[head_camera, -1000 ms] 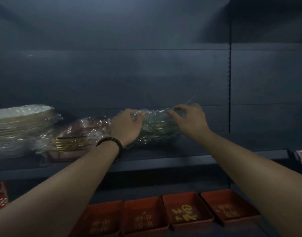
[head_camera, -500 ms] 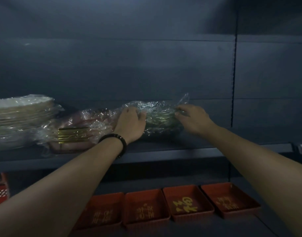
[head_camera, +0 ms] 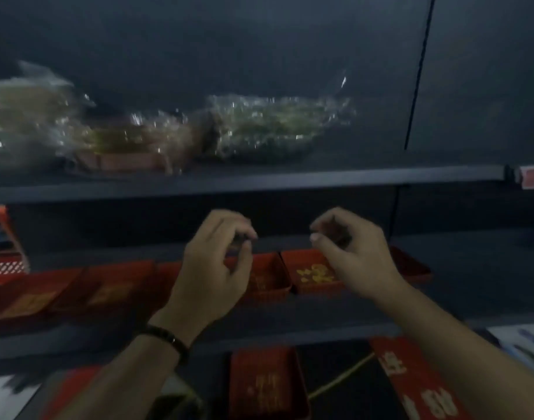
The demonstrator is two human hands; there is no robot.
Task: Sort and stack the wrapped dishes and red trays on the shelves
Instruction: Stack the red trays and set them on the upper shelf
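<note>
Three plastic-wrapped dish stacks rest on the upper shelf (head_camera: 259, 178): a pale stack (head_camera: 20, 116) at the left, a gold-rimmed stack (head_camera: 123, 147) in the middle, a greenish stack (head_camera: 275, 125) to its right. My left hand (head_camera: 214, 268) and my right hand (head_camera: 350, 253) hover below that shelf, fingers loosely curled, holding nothing. Behind them a row of red trays (head_camera: 314, 274) with gold lettering lines the lower shelf. The picture is blurred.
Another red tray (head_camera: 267, 383) lies lower down, beside a red sign (head_camera: 417, 383) with pale characters. A red basket (head_camera: 5, 265) is at the far left. A dark upright (head_camera: 417, 71) divides the shelf's back panel. White paper (head_camera: 526, 344) shows at the right edge.
Both hands have let go of the greenish wrapped stack and dropped below the upper shelf. The view has tilted down, showing more of the lower levels.
</note>
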